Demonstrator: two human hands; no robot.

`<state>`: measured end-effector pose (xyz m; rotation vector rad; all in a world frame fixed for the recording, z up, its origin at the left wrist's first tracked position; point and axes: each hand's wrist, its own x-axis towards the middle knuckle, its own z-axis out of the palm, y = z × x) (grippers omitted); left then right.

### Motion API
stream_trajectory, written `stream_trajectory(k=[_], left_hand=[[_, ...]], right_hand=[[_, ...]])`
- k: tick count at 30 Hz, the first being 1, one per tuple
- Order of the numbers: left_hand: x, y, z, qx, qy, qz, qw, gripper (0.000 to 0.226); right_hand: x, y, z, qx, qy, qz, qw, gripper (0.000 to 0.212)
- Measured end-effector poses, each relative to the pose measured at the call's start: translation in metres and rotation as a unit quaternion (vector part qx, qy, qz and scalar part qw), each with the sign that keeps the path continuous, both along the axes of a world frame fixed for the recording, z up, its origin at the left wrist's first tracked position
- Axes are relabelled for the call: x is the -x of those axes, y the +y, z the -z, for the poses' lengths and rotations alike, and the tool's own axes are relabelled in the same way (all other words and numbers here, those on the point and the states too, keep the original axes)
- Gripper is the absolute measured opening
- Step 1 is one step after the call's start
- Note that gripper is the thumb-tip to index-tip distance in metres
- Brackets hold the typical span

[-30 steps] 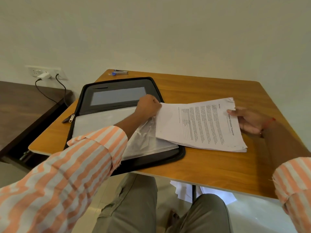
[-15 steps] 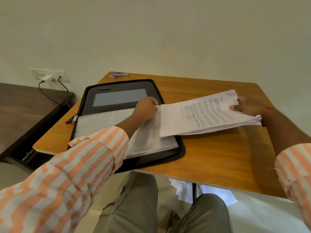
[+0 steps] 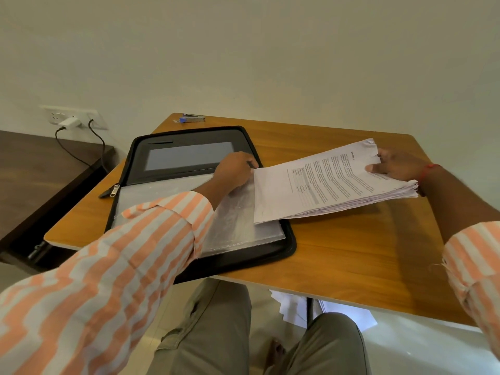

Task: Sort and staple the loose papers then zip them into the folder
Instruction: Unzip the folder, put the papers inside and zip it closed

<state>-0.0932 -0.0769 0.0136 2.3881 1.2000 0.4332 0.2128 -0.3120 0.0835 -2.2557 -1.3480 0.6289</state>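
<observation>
Down near, white sheets [image 3: 293,307] lie on the floor under the worktop [image 3: 351,253]; whether they belong to the job is hard to say. The folder [image 3: 189,158] lies open, unzipped. The hands are apart: the left hand [image 3: 235,169] curls at the papers' [image 3: 324,185] left edge over the clear pocket, its grip hidden. The right hand [image 3: 395,166] clamps their raised right end. So they're gathered but not yet in, with zipping left. Staples? Can't tell. The stapler [image 3: 192,119] sits at the far edge.

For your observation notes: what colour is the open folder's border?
Black; the folder shows best in the head view.
</observation>
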Motion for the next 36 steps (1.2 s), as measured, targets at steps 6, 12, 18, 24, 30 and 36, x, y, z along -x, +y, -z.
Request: stream_trajectory(k=[6, 12, 18, 24, 30, 36], left_hand=[[0.0, 0.005, 0.001, -0.06, -0.016, 0.091, 0.994, 0.032], [0.006, 0.008, 0.001, -0.063, 0.025, 0.16, 0.985, 0.036], [0.008, 0.009, -0.017, -0.09, 0.133, 0.225, 0.961, 0.037], [0.01, 0.01, -0.021, -0.128, 0.158, 0.258, 0.944, 0.035], [0.015, 0.017, -0.008, -0.074, 0.093, 0.188, 0.975, 0.033], [0.009, 0.015, -0.012, -0.091, 0.113, 0.235, 0.961, 0.034]], right_hand=[[-0.006, 0.001, 0.004, 0.001, 0.018, 0.004, 1.0, 0.039], [-0.007, 0.001, 0.004, -0.003, 0.019, 0.003, 1.0, 0.039], [-0.007, 0.002, 0.004, -0.007, 0.025, -0.002, 1.0, 0.029], [-0.012, 0.003, 0.013, -0.019, 0.072, 0.003, 0.997, 0.034], [-0.014, 0.002, 0.019, -0.018, 0.086, 0.0, 0.996, 0.038], [-0.011, 0.005, 0.017, -0.032, 0.088, -0.005, 0.996, 0.04]])
